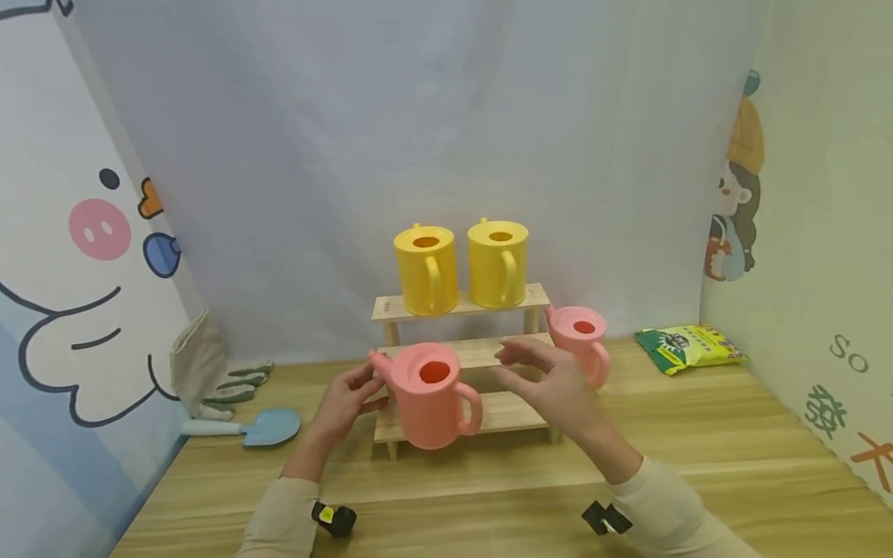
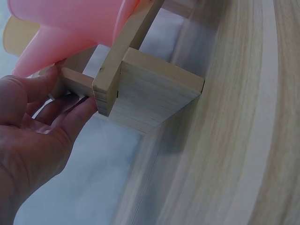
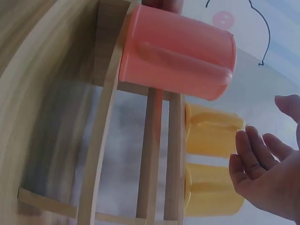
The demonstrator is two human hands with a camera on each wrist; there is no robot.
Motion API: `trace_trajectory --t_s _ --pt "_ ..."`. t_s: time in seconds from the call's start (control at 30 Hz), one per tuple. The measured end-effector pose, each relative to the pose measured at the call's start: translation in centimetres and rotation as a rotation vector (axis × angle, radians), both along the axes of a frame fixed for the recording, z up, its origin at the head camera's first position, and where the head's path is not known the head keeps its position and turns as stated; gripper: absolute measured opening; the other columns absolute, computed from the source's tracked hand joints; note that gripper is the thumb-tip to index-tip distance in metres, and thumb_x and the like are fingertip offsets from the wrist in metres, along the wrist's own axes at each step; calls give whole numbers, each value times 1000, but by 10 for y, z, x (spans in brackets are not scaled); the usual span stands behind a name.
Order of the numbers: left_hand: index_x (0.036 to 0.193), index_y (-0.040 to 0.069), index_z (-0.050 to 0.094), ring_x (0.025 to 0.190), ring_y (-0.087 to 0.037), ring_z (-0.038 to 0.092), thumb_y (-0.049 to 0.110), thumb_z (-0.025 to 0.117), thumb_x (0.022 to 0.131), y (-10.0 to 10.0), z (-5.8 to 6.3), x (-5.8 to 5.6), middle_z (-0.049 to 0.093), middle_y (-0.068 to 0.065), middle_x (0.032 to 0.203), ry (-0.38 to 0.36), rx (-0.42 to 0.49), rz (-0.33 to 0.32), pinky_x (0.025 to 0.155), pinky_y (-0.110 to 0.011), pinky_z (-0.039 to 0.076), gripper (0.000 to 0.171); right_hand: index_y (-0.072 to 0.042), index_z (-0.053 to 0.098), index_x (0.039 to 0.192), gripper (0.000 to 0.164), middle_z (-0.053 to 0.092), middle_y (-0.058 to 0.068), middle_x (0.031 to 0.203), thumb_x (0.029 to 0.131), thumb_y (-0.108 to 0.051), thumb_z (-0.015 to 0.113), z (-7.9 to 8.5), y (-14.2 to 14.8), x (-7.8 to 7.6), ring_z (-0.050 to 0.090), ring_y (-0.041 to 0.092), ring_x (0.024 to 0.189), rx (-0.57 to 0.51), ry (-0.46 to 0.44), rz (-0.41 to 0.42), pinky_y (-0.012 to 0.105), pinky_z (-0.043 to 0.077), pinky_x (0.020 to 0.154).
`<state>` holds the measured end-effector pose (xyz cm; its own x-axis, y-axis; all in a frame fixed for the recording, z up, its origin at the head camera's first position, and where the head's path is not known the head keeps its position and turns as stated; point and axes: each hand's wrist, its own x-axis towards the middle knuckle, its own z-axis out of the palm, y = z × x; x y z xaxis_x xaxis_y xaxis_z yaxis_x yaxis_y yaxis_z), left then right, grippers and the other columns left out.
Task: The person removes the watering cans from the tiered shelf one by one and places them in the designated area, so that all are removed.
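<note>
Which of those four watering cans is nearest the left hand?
The pink can in front, its spout right at the left hand. The other pink can is by the right hand; both yellow cans stand on the top shelf.

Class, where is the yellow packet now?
In the head view, the yellow packet lies on the table at the right, by the back curtain, right of the pink watering can behind the right hand.

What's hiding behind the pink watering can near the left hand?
Behind that pink watering can you see the wooden stand, with two yellow watering cans on its top shelf. The can covers part of the middle shelf, so I can't tell what's directly behind it.
</note>
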<state>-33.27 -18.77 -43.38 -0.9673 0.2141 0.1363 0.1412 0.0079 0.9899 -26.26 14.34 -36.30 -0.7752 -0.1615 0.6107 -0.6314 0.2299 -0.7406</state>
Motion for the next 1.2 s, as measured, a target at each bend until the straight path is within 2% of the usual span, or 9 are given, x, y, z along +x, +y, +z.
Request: trace_trajectory --t_s 0.1,0.17,0.33,0.53,0.67,0.8,1.0,1.2 --pt "151 1 41 133 -31 48 8 53 105 0 0 -1 37 -16 156 3 -8 -6 97 -42 55 48 -1 70 121 43 72 18 104 81 -9 85 -5 -12 2 72 31 94 2 -22 35 46 62 84" --pt "151 1 41 134 -31 47 8 53 105 -1 0 -1 38 -16 156 2 -10 -6 96 -42 56 48 -1 70 121 46 72 18 104 80 -12 87 -9 -19 2 72 31 94 4 -26 46 47 62 84" --pt "152 1 40 133 -28 48 8 53 105 -2 -1 0 37 -17 156 13 -12 -19 97 -42 55 49 -1 73 116 42 74 11 98 78 -11 88 -19 -35 1 73 27 90 13 24 62 38 63 80" --pt "152 1 41 128 -20 53 7 53 105 -2 -1 0 40 -17 154 14 -2 -26 96 -42 56 49 1 75 112 38 75 11 102 76 -5 87 -29 -44 -2 72 29 92 19 88 77 49 61 81" --pt "151 0 41 132 -28 50 7 53 105 -1 -2 -1 41 -19 153 17 -6 -24 96 -42 56 48 -3 77 109 33 76 6 101 78 -9 87 -30 -46 -2 72 21 92 31 79 32 41 62 79" --pt "151 0 41 137 -36 43 6 53 105 -1 -2 0 41 -19 153 20 1 -25 96 -43 56 48 -7 80 104 26 77 1 94 80 -16 87 -30 -50 -2 73 14 85 33 19 -10 37 63 71" --pt "151 0 41 138 -37 41 7 53 105 -2 -2 0 39 -19 154 23 3 -30 97 -43 55 49 -7 82 100 22 77 0 90 82 -17 86 -31 -55 1 72 9 81 8 -62 -65 29 61 64" --pt "151 0 41 138 -37 41 8 54 105 -2 -2 0 38 -19 155 29 -15 -19 97 -43 55 49 -7 82 98 18 77 3 88 82 -14 85 -33 -57 1 71 12 77 -49 -118 -79 20 56 59"
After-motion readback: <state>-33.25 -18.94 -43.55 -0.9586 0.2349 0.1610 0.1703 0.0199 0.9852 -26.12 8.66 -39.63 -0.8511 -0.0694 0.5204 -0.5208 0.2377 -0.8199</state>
